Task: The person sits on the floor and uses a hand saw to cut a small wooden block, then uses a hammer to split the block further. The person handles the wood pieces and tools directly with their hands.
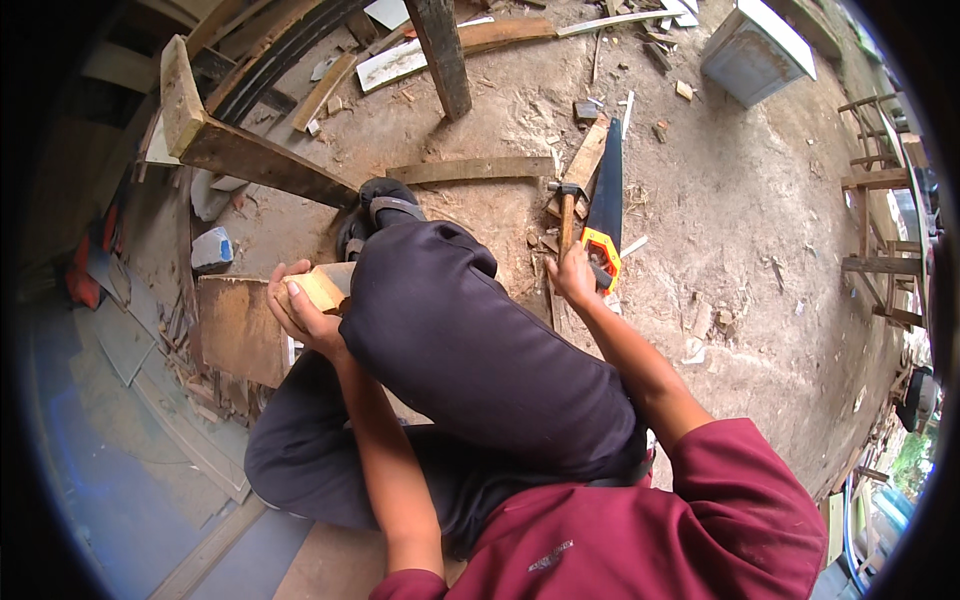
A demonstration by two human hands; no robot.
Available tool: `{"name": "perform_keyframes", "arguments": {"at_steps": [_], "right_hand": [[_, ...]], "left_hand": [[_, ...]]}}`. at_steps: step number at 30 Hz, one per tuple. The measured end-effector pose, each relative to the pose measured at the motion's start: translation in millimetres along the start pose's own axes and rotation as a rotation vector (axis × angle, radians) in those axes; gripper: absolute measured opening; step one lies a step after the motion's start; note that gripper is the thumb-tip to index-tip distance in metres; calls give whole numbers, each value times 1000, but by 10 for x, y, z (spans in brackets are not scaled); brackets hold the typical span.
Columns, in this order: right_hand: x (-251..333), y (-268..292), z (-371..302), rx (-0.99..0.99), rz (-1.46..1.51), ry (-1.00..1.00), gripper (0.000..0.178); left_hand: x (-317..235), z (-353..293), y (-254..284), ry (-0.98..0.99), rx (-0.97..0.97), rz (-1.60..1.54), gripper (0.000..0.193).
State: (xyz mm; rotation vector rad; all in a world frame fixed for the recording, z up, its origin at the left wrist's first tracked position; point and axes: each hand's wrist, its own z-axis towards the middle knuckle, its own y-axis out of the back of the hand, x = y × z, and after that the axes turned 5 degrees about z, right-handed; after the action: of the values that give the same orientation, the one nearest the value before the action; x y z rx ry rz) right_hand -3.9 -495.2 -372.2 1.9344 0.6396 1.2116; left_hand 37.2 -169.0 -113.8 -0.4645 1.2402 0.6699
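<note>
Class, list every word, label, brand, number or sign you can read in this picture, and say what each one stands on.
Maroon shirt: a small pale printed mark on the front, wording not copied here.
Handsaw: no lettering can be made out on blade or handle.
Hammer: none visible.
Wooden block: none visible.
Blue-and-white block: too small to tell.

Wood block (pixel 320 288): pale yellow, squared faces, left of frame centre, sits at a slant, partly covered. Hammer (pixel 567 215): dark head, plain wooden handle, right of centre, head toward top of frame, handle running down, lower end hidden. Handsaw (pixel 607 195): just right of hammer, dark blue blade narrowing toward frame top, yellow-orange handle at the bottom, partly covered.
</note>
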Motion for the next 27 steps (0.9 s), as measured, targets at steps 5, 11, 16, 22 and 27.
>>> {"name": "perform_keyframes", "arguments": {"at_steps": [5,11,16,22,27], "right_hand": [[10,-71,174,68,187,-305,41],[468,570,250,-36,598,-134,49],[1511,2073,-65,48,1147,341,37],[2477,3356,-1198,145,1410,749,44],[2343,2599,-1839,289,1280,775,40]], "left_hand": [[158,32,37,-116,17,48,27],[330,107,51,-191,-4,21,25],[249,137,161,-142,273,-219,40],[321,303,314,101,396,-389,62],[392,287,413,159,379,-397,78]]}}
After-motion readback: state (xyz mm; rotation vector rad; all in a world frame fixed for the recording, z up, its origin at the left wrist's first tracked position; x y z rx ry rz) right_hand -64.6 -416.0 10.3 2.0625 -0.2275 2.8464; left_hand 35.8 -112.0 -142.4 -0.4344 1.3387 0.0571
